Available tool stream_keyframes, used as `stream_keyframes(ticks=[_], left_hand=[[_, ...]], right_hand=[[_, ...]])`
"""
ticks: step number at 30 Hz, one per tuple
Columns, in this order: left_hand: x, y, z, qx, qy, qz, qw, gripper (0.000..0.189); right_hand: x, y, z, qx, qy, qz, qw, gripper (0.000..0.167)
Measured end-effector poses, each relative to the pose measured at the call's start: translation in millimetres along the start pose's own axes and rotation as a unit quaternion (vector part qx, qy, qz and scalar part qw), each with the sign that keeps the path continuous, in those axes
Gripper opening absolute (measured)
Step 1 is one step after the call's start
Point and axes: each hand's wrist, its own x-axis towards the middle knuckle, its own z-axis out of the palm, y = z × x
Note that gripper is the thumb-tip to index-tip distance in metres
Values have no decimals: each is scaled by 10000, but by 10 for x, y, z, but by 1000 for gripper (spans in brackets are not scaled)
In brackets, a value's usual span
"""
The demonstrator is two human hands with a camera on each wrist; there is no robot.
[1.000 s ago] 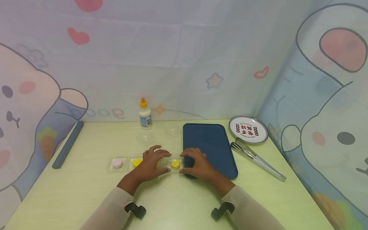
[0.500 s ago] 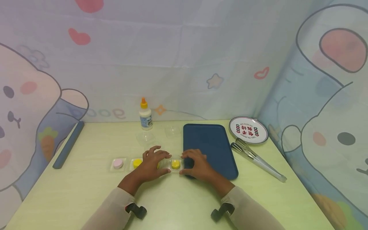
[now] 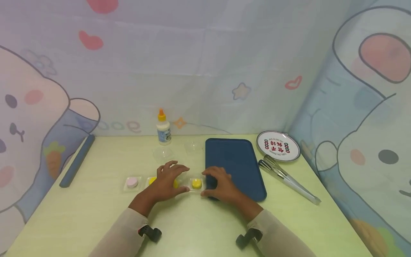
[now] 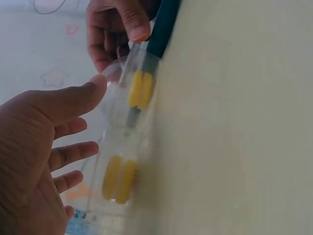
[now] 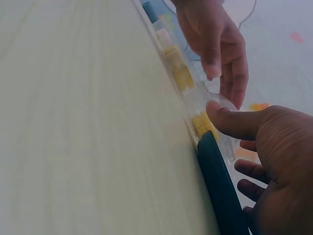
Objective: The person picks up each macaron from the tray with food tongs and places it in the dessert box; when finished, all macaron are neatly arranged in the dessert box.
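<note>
A yellow macaron (image 3: 197,184) sits in a clear plastic box between my two hands, with a clear dome (image 4: 115,68) rising over it in the left wrist view. My right hand (image 3: 222,184) holds the right side of this box, thumb at the near edge and index finger at the far one. My left hand (image 3: 167,181) hovers at its left side, fingers spread and relaxed. Behind the left hand, two more yellow macarons are partly hidden; one shows in its clear box (image 4: 119,179) in the left wrist view. A pink macaron (image 3: 132,182) lies boxed at the row's left end.
A dark blue tray (image 3: 232,157) lies right beside and under my right hand. Metal tongs (image 3: 285,178) and a printed plate (image 3: 278,146) are farther right. A white glue bottle (image 3: 164,132) and clear plastic pieces (image 3: 163,154) stand behind; a blue-grey bar (image 3: 77,162) lies left.
My left hand has shifted slightly left and its index finger has risen away from the box edge. The right hand stays nearly still at the box.
</note>
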Motion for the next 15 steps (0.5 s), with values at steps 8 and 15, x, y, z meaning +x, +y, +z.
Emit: stream_keyframes(ticks=[8, 15], left_hand=[[-58, -92, -213, 30, 349, -342, 9988, 63], [-54, -233, -331, 293, 560, -501, 9967, 60]], right_hand=[[34, -70, -40, 83, -54, 6, 10000, 70], [129, -145, -74, 17, -163, -49, 9999, 69]])
